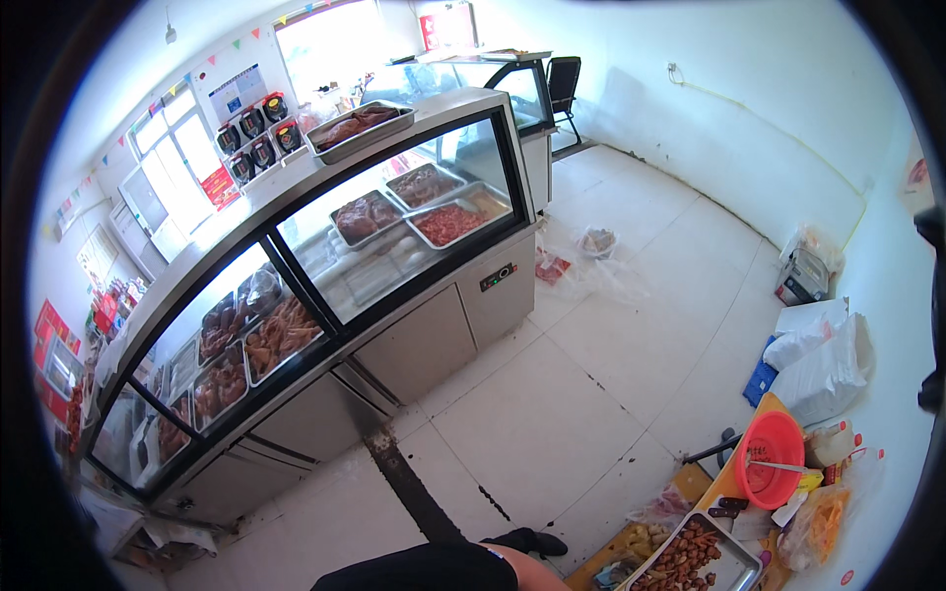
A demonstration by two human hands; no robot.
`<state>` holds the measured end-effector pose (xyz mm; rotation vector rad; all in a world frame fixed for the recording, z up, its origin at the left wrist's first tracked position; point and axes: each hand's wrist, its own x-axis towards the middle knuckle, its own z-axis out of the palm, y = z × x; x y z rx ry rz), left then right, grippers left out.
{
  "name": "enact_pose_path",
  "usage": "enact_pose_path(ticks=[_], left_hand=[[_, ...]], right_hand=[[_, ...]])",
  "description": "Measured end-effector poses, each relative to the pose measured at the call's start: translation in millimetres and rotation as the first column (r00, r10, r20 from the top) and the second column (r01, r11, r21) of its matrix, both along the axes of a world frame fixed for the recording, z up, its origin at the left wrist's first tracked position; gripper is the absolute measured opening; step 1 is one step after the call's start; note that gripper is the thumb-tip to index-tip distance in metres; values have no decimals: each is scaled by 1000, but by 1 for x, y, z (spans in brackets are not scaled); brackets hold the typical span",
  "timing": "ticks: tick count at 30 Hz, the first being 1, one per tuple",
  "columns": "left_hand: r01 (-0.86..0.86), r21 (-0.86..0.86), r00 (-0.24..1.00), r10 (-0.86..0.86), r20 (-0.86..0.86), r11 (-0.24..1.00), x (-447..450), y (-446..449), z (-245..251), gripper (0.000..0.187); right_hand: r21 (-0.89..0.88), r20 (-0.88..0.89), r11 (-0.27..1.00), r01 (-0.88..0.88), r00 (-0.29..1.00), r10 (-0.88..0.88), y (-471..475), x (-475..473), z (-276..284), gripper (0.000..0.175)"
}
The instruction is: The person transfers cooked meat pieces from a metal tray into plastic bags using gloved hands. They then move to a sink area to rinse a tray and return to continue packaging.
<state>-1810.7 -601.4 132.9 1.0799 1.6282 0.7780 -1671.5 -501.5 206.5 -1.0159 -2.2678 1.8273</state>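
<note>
Both my hands are out of view. At the bottom edge show a black garment [421, 569], a bit of bare skin and a dark shoe [547, 544] on the tiled floor. Before me stands a long glass-fronted display case [414, 329] with metal trays of meat. A tray of red minced or chopped meat [447, 224] lies in its right section, and a tray of poultry feet [284, 336] in its left. On its top rests a metal tray [332, 153] with dark cooked meat. At lower right, a metal tray [741, 572] holds brown pieces of food.
A red plastic basin [787, 484] with a utensil across it stands on a wooden bench by the right wall, near dark-handled knives [728, 508]. White sacks [820, 377] lean behind it. Plastic bags [591, 273] lie on the floor. A folding chair [563, 89] stands at the back.
</note>
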Motion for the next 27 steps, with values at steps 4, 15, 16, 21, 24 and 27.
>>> enact_pose_path(ticks=[4,15,16,21,24,27], left_hand=[[2,35,1000,-1,-12,999,1,3,-6,69],[-2,140,999,7,-36,990,7,3,-16,65],[-2,150,999,8,-40,989,9,3,-17,64],[2,197,998,11,-63,980,21,3,-26,63],[-58,299,995,78,-55,952,25,3,-27,56],[-22,308,995,51,-86,951,22,0,-15,49]], right_hand=[[-201,179,964,173,974,-138,-6,6,13,35],[-799,258,283,531,728,-635,-18,1,20,29],[-865,255,190,465,732,-632,-21,1,25,29],[-730,269,280,623,639,-720,-22,19,9,27],[-733,126,470,491,778,-616,-12,36,-26,27],[-696,67,574,432,835,-546,-6,52,-48,29]])
